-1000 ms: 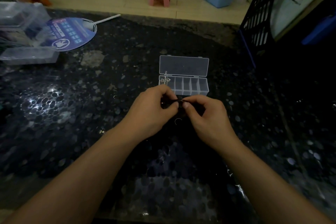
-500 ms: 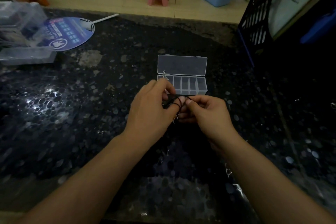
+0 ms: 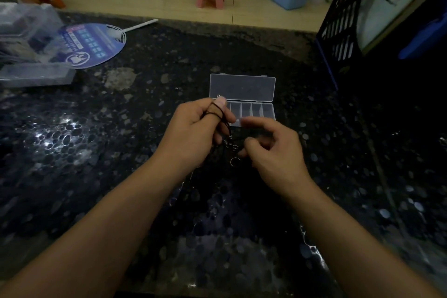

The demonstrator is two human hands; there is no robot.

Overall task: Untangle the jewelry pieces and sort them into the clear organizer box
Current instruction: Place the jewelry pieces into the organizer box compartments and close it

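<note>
left hand (image 3: 193, 133) is just in front of the clear organizer box (image 3: 251, 110), fingers curled round a black cord (image 3: 219, 116) that loops over the raised forefinger. the cord drops to a small metal clasp (image 3: 228, 145), with a little ring (image 3: 234, 161) lying nearer the person than the box. right hand (image 3: 273, 150) sits beside it, fingers loosely bent and blurred; whether it pinches anything i cannot tell. best play, i'd judge: keep the loop slack, tease the clasp free gently, don't yank, then into one compartment of the open box.
</note>
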